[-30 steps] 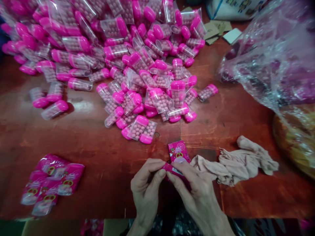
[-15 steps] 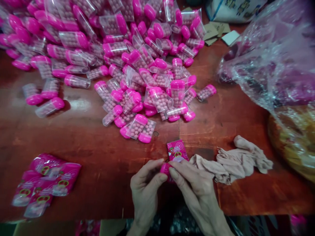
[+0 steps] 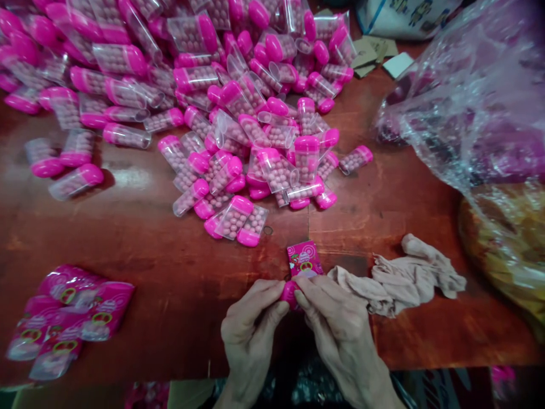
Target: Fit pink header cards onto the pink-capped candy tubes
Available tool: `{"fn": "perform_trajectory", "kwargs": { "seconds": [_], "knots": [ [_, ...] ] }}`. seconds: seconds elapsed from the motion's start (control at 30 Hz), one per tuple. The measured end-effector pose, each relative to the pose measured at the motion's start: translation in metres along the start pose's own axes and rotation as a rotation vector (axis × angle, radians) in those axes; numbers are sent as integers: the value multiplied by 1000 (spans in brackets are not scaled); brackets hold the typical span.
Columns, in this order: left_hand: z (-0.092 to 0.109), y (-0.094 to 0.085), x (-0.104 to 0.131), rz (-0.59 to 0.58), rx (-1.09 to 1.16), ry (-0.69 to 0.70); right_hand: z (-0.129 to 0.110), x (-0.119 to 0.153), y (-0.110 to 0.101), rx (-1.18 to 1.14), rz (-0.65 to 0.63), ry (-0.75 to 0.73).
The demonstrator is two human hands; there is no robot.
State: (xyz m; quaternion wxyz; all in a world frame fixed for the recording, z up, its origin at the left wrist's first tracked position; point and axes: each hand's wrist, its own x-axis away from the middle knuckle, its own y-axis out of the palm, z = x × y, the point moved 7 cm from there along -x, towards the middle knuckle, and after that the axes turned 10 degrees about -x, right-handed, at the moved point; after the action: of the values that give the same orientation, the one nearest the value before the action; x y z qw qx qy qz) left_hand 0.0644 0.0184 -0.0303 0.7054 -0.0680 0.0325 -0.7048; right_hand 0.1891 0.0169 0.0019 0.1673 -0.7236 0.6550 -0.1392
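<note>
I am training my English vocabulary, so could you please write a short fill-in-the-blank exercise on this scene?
The item between the left hand and right hand is ____.
The cloth lies nearer the ____ hand.
The grouped packs lie to the ____ of both hands.

Missing words: pink; right; left.

Bare left hand (image 3: 251, 324), back angled to camera, tilted inward; left thumb (image 3: 272, 313) and left forefinger (image 3: 269, 286) bent to a fingertip pinch. Bare right hand (image 3: 343, 321) mirrors it, back up, knuckles bent; right thumb (image 3: 307, 309) points toward the left one, nail visible, right forefinger (image 3: 310, 287) above it, also pinching. Remaining fingers curled, mostly hidden. Fingertips of both hands near each other. Left wrist (image 3: 239, 385) and right wrist (image 3: 374, 379) low in view, well apart, slanting inward; forearms cut off at bottom edge.
</note>
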Motion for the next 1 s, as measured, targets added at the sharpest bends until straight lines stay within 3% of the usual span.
{"fn": "perform_trajectory", "kwargs": {
  "seconds": [0.2,0.43,0.57,0.7,0.9,1.0],
  "knots": [
    [-5,6,2,-52,-7,-34,3,4,1,97,-33,29],
    [4,3,-2,-65,-43,8,8,1,-8,-185,0,159],
    [-12,3,-4,-187,50,-157,19,7,-10,-283,-117,322],
    [-27,5,-2,-316,192,-319,37,12,-8,-532,-98,500],
    [-27,12,0,-413,307,-401,50,7,7,-823,-73,535],
    [-27,18,2,-437,424,-458,51,5,9,-862,-61,537]
  ]
}}
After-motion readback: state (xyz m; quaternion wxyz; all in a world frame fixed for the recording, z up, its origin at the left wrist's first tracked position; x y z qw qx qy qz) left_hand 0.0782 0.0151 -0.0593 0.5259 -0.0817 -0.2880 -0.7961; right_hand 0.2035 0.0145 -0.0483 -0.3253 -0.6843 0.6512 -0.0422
